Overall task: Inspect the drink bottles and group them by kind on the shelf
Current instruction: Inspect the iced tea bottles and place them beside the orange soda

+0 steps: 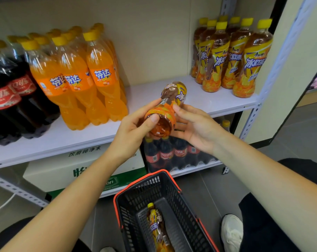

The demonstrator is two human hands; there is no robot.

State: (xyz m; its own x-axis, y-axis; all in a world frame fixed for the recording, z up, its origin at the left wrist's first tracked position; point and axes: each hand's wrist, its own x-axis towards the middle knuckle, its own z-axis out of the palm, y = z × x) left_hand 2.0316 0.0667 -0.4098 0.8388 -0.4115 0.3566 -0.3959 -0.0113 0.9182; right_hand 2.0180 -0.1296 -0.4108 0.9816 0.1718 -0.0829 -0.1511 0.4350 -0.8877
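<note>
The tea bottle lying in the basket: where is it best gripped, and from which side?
Grip the tea bottle round its upper body below the yellow cap, from above: it lies flat along the basket, whose walls likely block the sides.

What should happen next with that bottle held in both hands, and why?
Probably turn the held bottle upright and stand it beside the iced tea bottles at the right end of the shelf: its label matches theirs, and bare shelf lies next to them.
</note>
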